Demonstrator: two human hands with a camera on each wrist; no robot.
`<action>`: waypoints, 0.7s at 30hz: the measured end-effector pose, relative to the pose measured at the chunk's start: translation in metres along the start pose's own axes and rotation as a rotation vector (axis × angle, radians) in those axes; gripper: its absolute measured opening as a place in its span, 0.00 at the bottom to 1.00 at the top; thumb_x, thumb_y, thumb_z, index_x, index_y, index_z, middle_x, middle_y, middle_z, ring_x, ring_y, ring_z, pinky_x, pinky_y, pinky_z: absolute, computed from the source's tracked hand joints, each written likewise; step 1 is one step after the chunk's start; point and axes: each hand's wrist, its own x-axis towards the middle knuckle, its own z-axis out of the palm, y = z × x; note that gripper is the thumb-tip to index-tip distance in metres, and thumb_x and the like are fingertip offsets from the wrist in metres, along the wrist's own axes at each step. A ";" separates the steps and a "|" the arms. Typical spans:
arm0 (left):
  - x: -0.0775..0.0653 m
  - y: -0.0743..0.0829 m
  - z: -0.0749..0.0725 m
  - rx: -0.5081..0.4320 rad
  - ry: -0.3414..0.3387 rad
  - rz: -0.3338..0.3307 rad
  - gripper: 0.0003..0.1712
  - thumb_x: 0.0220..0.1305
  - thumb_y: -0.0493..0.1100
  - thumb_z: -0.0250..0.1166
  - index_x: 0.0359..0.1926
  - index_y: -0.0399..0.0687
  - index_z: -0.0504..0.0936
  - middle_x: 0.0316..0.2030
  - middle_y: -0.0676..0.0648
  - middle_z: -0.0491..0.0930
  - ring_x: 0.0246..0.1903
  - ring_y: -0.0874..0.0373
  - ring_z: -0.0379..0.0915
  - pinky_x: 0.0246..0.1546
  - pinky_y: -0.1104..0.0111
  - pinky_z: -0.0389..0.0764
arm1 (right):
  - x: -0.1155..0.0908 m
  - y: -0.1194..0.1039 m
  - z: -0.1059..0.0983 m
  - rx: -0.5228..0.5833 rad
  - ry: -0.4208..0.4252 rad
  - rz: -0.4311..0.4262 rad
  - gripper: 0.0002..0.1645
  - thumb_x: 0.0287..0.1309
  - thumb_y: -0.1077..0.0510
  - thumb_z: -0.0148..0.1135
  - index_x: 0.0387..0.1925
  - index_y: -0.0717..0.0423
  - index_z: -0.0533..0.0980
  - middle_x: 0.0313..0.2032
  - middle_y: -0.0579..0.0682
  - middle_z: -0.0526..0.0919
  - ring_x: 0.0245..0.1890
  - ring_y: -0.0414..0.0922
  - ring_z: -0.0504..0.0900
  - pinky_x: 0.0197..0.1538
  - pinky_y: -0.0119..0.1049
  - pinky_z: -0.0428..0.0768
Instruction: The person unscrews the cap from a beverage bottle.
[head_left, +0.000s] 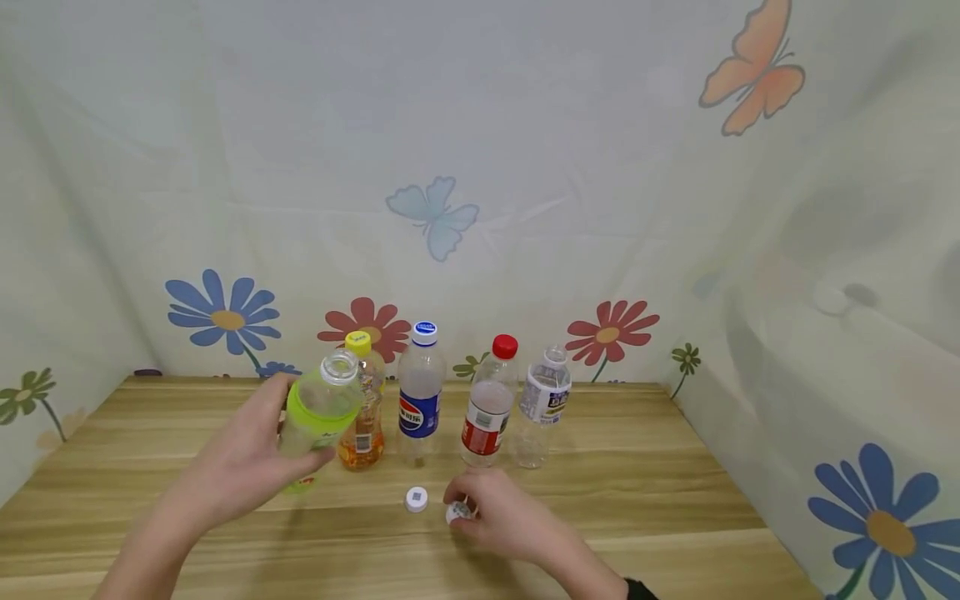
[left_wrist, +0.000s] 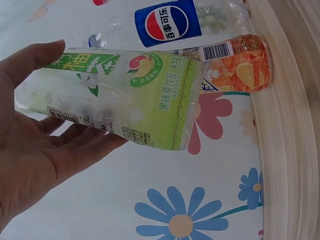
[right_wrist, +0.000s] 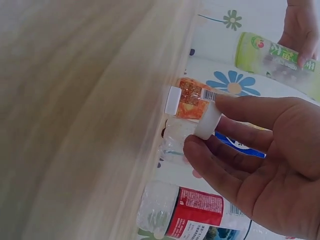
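My left hand (head_left: 243,454) grips a bottle with a green label (head_left: 321,410), its neck open and capless. In the left wrist view that green-labelled bottle (left_wrist: 155,102) is held clear of the wooden table, thumb on one side and fingers on the other. My right hand (head_left: 510,517) pinches a white bottle cap (right_wrist: 208,121) between thumb and fingertip, just above the table. A second white cap (head_left: 416,499) lies on the table to the left of the right hand.
Behind the hands, in a row, stand an orange drink bottle with a yellow cap (head_left: 363,417), a Pepsi bottle with its cap (head_left: 420,400), a red-capped bottle (head_left: 489,408) and a capless clear bottle (head_left: 543,404). A flowered cloth (head_left: 480,125) hangs behind the wooden table (head_left: 637,492).
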 end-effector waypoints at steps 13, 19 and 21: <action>0.008 -0.022 -0.007 0.023 0.011 -0.084 0.46 0.54 0.55 0.75 0.66 0.43 0.61 0.60 0.40 0.70 0.58 0.35 0.69 0.48 0.44 0.74 | 0.009 0.000 0.003 -0.108 -0.024 0.019 0.11 0.52 0.64 0.72 0.38 0.54 0.81 0.33 0.38 0.78 0.36 0.34 0.78 0.40 0.23 0.75; 0.011 -0.034 -0.009 0.021 -0.001 -0.158 0.48 0.55 0.56 0.74 0.68 0.43 0.59 0.60 0.38 0.70 0.56 0.34 0.70 0.45 0.45 0.76 | 0.014 0.003 0.004 -0.130 -0.027 0.024 0.10 0.53 0.63 0.71 0.37 0.53 0.81 0.32 0.37 0.77 0.35 0.34 0.77 0.40 0.23 0.74; 0.012 -0.039 -0.009 0.027 -0.003 -0.175 0.49 0.55 0.57 0.74 0.69 0.42 0.59 0.60 0.37 0.70 0.54 0.34 0.71 0.44 0.47 0.77 | 0.015 0.003 0.004 -0.134 -0.033 0.026 0.09 0.53 0.63 0.72 0.37 0.52 0.81 0.32 0.37 0.77 0.35 0.34 0.77 0.39 0.23 0.74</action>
